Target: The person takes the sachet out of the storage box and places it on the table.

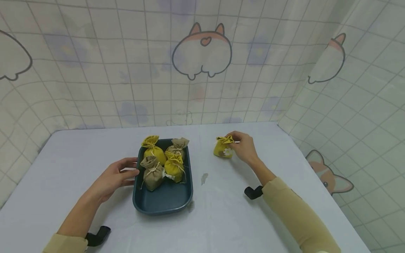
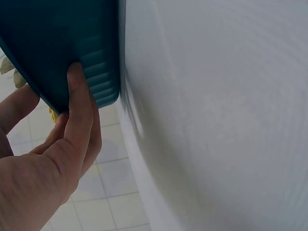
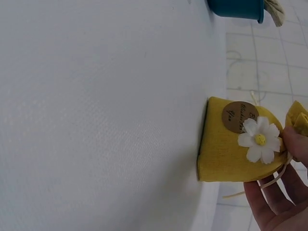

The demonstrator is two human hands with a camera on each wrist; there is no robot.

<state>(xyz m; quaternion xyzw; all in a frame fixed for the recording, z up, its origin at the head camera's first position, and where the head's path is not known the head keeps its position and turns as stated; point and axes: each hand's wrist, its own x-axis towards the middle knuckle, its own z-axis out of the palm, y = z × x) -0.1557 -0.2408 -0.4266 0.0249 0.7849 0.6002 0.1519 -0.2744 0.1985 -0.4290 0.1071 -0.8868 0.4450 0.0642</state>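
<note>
Grid-patterned backdrop [image 1: 152, 88]; white table [image 1: 221, 218]. Dark tray [image 1: 161, 203], left of table's centre, four small pouches [image 1: 154, 177] inside. Left hand [image 1: 114, 175]: fingers spread, touching tray's left side. Right hand [image 1: 243, 146]: pinching yellow pouch [image 1: 220, 149] near back edge; label [image 3: 233, 120] hard to read.

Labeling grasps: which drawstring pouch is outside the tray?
The yellow drawstring pouch pinched in the right hand; the other four pouches sit inside the teal tray.

At the bag's [image 3: 219, 161] 12 o'clock, right-wrist view, a label [image 3: 235, 122] seems to end "You"; the rest is unclear.
</note>
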